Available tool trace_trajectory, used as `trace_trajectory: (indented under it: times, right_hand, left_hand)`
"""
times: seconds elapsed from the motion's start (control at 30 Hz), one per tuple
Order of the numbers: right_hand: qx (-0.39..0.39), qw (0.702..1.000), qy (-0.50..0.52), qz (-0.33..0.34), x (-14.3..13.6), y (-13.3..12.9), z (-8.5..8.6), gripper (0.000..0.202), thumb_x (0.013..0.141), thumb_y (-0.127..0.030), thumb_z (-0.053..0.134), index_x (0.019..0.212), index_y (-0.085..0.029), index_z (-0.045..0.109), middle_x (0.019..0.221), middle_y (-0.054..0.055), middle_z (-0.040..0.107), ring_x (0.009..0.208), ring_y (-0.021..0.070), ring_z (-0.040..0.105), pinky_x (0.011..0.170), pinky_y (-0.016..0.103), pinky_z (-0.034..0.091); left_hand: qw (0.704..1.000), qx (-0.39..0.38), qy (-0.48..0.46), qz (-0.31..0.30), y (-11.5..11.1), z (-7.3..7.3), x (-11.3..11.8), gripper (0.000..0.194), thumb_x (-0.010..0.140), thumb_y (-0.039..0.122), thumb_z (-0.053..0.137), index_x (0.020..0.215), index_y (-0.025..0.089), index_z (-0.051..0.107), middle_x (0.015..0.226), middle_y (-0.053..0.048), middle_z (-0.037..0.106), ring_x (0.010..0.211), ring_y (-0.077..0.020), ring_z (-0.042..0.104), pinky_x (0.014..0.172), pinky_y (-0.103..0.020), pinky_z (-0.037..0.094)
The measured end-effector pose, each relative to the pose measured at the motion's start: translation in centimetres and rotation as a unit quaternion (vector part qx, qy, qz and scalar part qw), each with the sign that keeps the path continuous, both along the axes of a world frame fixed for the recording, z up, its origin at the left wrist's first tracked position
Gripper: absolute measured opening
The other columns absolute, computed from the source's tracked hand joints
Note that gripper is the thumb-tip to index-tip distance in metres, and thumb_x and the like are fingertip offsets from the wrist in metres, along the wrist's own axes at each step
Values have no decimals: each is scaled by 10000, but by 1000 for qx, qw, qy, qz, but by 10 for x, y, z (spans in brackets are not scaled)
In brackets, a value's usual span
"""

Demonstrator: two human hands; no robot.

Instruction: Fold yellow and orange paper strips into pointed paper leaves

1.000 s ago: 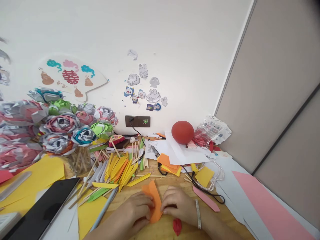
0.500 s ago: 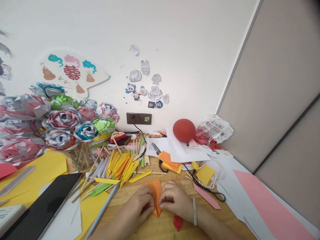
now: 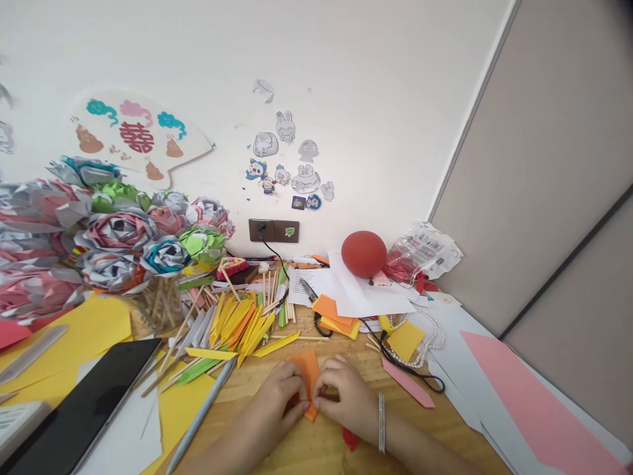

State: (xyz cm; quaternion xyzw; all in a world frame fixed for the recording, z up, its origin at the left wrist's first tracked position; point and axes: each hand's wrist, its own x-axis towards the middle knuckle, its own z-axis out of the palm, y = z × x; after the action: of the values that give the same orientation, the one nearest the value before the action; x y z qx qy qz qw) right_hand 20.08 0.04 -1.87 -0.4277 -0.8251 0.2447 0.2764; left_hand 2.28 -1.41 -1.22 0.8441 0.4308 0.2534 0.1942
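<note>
A creased strip of orange paper (image 3: 307,369) lies upright on the wooden table between my two hands. My left hand (image 3: 284,396) pinches its lower left edge with thumb and fingers. On the opposite edge, my right hand (image 3: 343,396) has thumb and fingertips closed on the paper, the two sets of fingertips almost meeting near the bottom. A silver bracelet (image 3: 381,422) circles my right wrist. Partly hidden beneath that wrist is a small red folded piece (image 3: 350,438).
Folded yellow strips (image 3: 242,323) and wooden sticks heap up behind my left hand. Paper flowers (image 3: 123,231) stand at the left, behind a black tablet-like slab (image 3: 89,402). A red balloon (image 3: 364,253), orange sheets (image 3: 336,315), a pearl string (image 3: 435,333) and a black cable (image 3: 410,371) lie right.
The fingertips have drawn slightly closer together near the paper's lower end. My right hand covers more of the red piece. The view has shifted a little.
</note>
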Motion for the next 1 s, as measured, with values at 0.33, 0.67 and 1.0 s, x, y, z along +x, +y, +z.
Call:
trace_trajectory:
  times: [0.33,0.67,1.0]
  right_hand:
    - [40,999,1,-28,-3,-3,-6,146,651,-57,682,657,-176,597,738,-17,568,787,156,512,726,261,361]
    - [231,927,-204,214,16,-5,7,166,830,-191,480,811,-201,645,652,8,584,595,147,462,569,269,321]
    - [203,922,-261,202,29,-2,15,308,823,-161,437,1032,-231,652,695,2,674,581,141,532,577,259,345]
  left_hand:
    - [999,-21,12,30,1,-4,4,155,783,148,576,656,185,496,815,-8,535,805,-171,503,705,-267,409]
    - [999,-38,11,36,3,-6,3,112,746,128,588,682,191,523,802,-2,533,808,-180,493,704,-272,386]
    - [997,-56,33,40,-1,6,6,104,762,130,567,689,189,522,815,-9,525,821,-184,489,726,-283,391]
